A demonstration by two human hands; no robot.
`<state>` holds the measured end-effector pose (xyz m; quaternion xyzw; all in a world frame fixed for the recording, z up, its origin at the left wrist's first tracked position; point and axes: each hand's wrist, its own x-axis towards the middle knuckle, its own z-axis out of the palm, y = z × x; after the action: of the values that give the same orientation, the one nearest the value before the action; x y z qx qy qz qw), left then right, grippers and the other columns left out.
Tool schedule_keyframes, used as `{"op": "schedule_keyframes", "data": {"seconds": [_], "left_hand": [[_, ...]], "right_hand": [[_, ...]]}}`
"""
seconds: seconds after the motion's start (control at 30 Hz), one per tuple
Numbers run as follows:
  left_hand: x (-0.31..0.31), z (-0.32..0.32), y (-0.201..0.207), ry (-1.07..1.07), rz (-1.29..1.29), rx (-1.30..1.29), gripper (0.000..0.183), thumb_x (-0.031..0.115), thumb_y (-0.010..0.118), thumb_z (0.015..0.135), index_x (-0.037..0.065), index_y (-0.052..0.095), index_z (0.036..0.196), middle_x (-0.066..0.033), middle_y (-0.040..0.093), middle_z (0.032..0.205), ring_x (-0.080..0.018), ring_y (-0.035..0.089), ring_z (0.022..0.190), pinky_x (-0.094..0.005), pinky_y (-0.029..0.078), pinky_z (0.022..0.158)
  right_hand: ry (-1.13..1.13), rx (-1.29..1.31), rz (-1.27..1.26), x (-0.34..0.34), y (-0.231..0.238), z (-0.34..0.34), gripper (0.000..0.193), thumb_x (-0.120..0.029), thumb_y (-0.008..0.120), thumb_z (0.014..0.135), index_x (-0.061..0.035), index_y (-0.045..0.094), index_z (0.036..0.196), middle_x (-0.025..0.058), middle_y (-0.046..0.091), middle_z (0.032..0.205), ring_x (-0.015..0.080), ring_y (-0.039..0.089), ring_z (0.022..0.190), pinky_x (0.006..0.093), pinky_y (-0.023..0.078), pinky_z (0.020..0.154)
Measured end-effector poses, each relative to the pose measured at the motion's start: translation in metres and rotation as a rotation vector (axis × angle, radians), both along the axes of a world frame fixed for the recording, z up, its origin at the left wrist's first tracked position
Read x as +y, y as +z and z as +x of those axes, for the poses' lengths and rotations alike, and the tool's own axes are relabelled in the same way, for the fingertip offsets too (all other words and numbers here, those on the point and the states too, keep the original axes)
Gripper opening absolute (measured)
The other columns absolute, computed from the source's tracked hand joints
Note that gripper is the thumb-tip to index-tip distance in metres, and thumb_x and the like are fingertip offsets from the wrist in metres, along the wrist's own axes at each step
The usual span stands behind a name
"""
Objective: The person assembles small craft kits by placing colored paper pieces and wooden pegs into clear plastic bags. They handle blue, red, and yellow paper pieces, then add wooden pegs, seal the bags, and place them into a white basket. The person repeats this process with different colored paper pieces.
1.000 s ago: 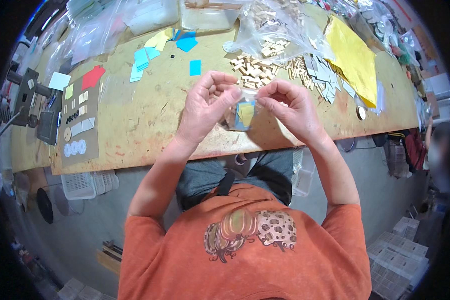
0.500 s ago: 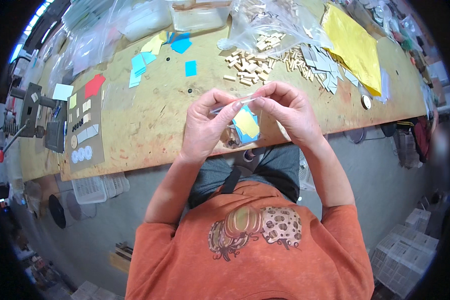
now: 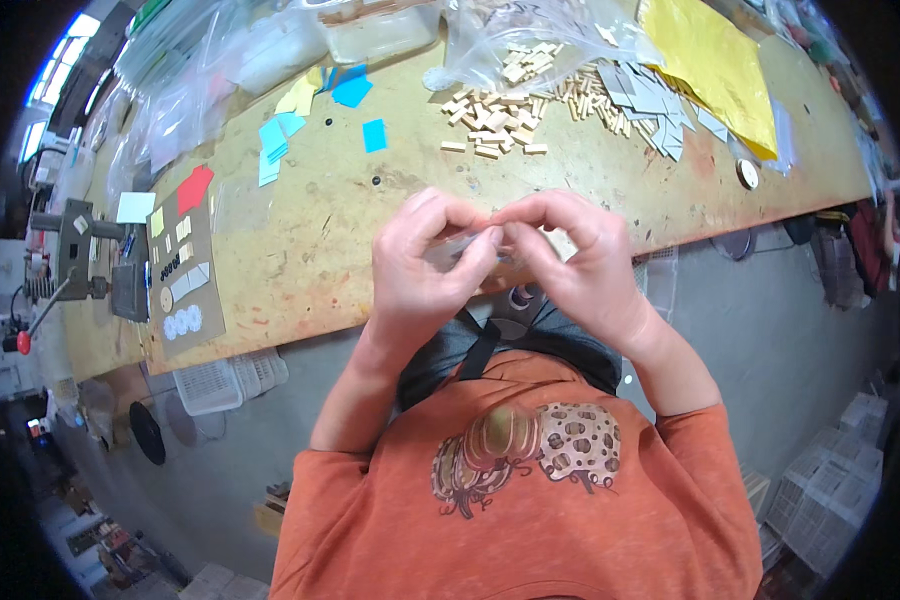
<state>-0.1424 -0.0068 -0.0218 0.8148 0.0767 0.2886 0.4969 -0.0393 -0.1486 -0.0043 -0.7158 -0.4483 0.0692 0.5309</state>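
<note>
Over the near edge of the table, my left hand (image 3: 420,265) and my right hand (image 3: 585,260) meet fingertip to fingertip. Both pinch the top of a small clear plastic bag (image 3: 453,250). My fingers and the bag's angle hide most of it, so its contents hardly show. Beyond the hands, a pile of small wooden blocks (image 3: 495,122) lies on the wooden table (image 3: 300,230). A blue card piece (image 3: 374,136) lies to the left of that pile.
At left, a brown board (image 3: 206,300) carries sample parts, beside a lever press (image 3: 75,250). Yellow card pieces (image 3: 298,97), grey pieces (image 3: 650,100), a yellow envelope (image 3: 715,75) and a round wooden disc (image 3: 747,175) lie toward the back and right. A white basket (image 3: 210,388) stands below.
My fingertips have come together along the bag's top. The bag has tilted, and the blue and yellow pieces seen in it before are now hidden. The whole view has shifted slightly.
</note>
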Motion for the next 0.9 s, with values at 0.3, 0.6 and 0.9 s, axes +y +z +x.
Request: {"op": "schedule_keyframes", "data": {"seconds": [0.3, 0.6, 0.9], "left_hand": [[-0.031, -0.04, 0.025, -0.064, 0.368, 0.017, 0.015, 0.008, 0.07, 0.067, 0.006, 0.056, 0.073, -0.0087, 0.052, 0.071, -0.0267, 0.048, 0.066, -0.036, 0.039, 0.061], [-0.056, -0.026, 0.027, -0.332, 0.486, 0.169, 0.014, 0.006, 0.064, 0.061, 0.007, 0.053, 0.07, -0.0073, 0.049, 0.069, -0.0273, 0.047, 0.066, -0.0365, 0.039, 0.062], [-0.056, -0.001, 0.009, -0.433, 0.477, 0.223, 0.013, 0.002, 0.065, 0.059, 0.006, 0.057, 0.069, -0.009, 0.056, 0.072, -0.0272, 0.054, 0.067, -0.0371, 0.042, 0.062]], "right_hand": [[0.04, -0.215, 0.283, -0.041, -0.012, -0.033, 0.015, -0.006, 0.071, 0.077, -0.0066, 0.066, 0.091, 0.0059, 0.064, 0.079, 0.0228, 0.06, 0.063, 0.0342, 0.045, 0.057], [-0.143, -0.05, 0.265, -0.107, -0.041, -0.035, 0.014, -0.001, 0.069, 0.079, -0.0058, 0.063, 0.091, 0.0067, 0.065, 0.081, 0.0247, 0.065, 0.066, 0.0322, 0.051, 0.054], [-0.443, 0.173, 0.136, -0.174, -0.06, 0.0, 0.011, 0.003, 0.063, 0.084, -0.0036, 0.064, 0.093, 0.0084, 0.066, 0.081, 0.0138, 0.064, 0.069, 0.0271, 0.051, 0.06]]}}
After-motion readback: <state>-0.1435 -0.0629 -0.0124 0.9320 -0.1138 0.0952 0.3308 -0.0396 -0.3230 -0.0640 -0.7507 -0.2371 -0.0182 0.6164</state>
